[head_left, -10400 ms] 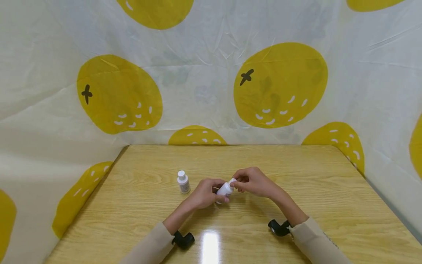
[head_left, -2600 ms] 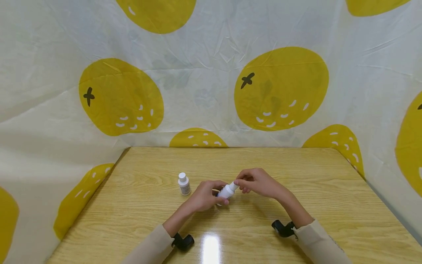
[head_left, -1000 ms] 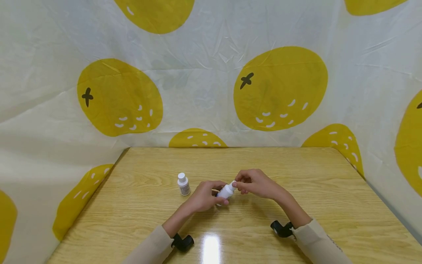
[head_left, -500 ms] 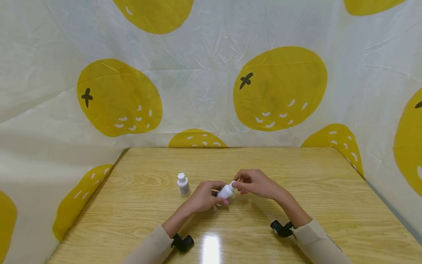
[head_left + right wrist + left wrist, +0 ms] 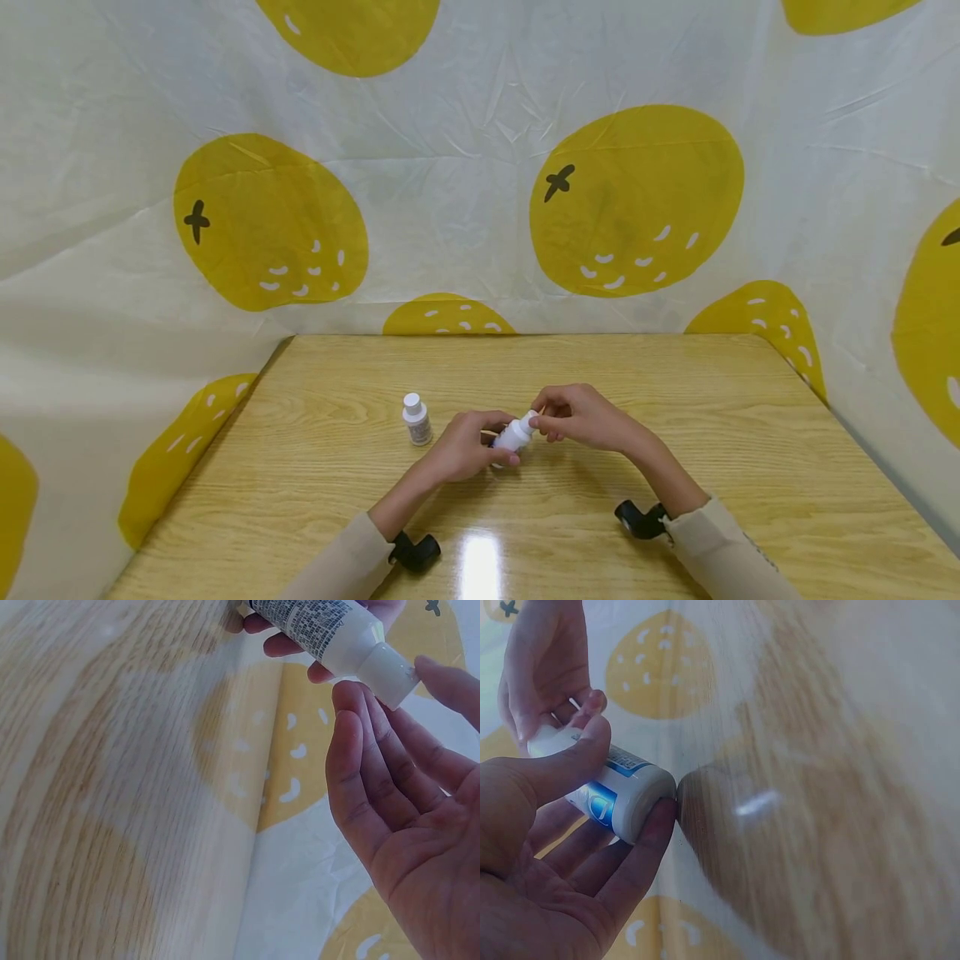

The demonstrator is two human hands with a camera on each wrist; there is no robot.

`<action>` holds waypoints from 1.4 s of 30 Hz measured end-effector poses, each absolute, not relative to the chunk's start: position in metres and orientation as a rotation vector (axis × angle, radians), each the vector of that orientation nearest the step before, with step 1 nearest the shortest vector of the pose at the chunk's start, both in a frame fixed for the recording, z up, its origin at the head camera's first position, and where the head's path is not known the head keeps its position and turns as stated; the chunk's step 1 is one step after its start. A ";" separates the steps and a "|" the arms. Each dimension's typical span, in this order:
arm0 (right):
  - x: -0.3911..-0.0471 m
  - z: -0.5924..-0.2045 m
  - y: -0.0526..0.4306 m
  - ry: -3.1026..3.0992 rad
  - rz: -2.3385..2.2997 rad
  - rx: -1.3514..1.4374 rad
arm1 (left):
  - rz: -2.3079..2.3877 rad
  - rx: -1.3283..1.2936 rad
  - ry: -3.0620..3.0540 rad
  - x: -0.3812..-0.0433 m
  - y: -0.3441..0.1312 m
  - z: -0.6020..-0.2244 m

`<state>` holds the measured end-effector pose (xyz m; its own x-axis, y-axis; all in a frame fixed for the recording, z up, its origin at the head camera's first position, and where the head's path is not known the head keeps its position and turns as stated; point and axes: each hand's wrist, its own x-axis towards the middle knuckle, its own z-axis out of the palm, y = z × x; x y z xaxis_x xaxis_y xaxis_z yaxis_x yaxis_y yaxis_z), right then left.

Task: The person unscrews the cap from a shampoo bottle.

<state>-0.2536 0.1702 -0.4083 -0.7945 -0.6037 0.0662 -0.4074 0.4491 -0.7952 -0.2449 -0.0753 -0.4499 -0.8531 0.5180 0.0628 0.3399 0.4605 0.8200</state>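
Note:
Tilted up to the right, a small white bottle (image 5: 512, 437) lies in my left hand (image 5: 467, 447) over the middle of the table. Thumb and fingers grip its body; the left wrist view shows a blue label (image 5: 600, 802) and a fingertip at the base. My right hand (image 5: 583, 415) has thumb and fingertips at the white cap (image 5: 390, 673), on opposite sides of it. The cap sits on the bottle's neck in the right wrist view. A second white bottle (image 5: 417, 421), capped and upright, stands left of my left hand.
Both hands work above a wood-grain table (image 5: 337, 500) with a bright glare spot near its front. A white curtain with yellow fruit prints (image 5: 465, 208) surrounds the back and sides. Black wrist devices (image 5: 416, 550) sit by the sleeve cuffs.
My left hand and its bottle keep nearly the same place throughout. The right hand's fingers have shifted slightly about the cap. The standing bottle has not moved.

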 end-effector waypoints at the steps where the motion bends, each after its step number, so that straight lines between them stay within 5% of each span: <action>1: -0.254 -0.408 0.170 2.475 -1.264 -0.877 | 1.342 0.746 2.514 -0.245 -0.075 -0.450; 42: -0.256 -0.411 0.171 2.481 -1.278 -0.857 | 1.331 0.765 2.520 -0.246 -0.076 -0.451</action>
